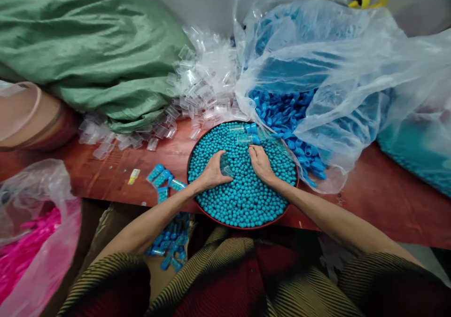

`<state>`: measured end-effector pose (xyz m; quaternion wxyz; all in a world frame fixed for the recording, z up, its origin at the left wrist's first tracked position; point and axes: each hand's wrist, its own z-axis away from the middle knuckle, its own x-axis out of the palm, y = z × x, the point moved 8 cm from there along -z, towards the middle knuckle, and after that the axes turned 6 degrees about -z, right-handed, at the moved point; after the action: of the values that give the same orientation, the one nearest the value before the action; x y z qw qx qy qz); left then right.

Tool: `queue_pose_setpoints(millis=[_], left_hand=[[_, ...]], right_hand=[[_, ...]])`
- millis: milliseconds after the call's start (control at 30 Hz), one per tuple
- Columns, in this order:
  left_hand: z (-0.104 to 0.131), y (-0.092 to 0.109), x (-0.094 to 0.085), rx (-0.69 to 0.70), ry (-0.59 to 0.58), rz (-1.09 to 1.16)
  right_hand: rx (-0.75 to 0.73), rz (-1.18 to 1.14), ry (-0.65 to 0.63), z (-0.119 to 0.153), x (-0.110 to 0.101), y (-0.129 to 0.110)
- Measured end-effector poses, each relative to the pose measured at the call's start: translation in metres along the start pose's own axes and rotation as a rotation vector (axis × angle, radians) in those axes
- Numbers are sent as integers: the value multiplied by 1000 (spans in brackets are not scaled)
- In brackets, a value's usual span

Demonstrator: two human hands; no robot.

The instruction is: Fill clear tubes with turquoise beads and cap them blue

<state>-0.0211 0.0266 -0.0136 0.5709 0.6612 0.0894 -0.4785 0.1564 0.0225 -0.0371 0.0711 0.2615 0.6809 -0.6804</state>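
Note:
Turquoise beads [243, 206] fill a round red-rimmed tray [201, 209] in front of me. My left hand [212, 171] curves its thumb and fingers around a small clear plastic tube [225, 165], low over the beads. On the right, my right hand [261, 165] rests at the beads with its fingers bent and close together; what lies under them is hidden. Just beyond its fingertips, a few clear tubes with blue caps [251, 128] lie on the beads at the tray's far side.
Loose clear tubes [202, 89] are heaped behind the tray, beside a green sack [105, 49]. A clear plastic bag [334, 68] spills blue caps [282, 108] at right. Bead-filled capped tubes [160, 177] lie left; more sit in a box below. Pink pieces [31, 237] fill another bag.

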Motion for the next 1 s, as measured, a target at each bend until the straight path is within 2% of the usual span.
queue_pose_setpoints(millis=[300, 567, 700, 800, 900, 1000], left_hand=[[2, -3, 1, -17, -29, 24], [4, -7, 2, 4, -47, 72], [5, -5, 4, 30, -64, 33], [5, -3, 6, 68, -69, 0], [9, 3, 6, 108, -55, -70], [21, 13, 1, 140, 15, -207]], right_hand=[[17, -35, -17, 2, 0, -1], [-58, -11, -52, 3, 4, -3], [-104, 75, -96, 9, 2, -21], [-217, 247, -125, 22, -2, -49], [-375, 342, -237, 41, 2, -74], [-441, 353, -349, 59, 9, -80]])
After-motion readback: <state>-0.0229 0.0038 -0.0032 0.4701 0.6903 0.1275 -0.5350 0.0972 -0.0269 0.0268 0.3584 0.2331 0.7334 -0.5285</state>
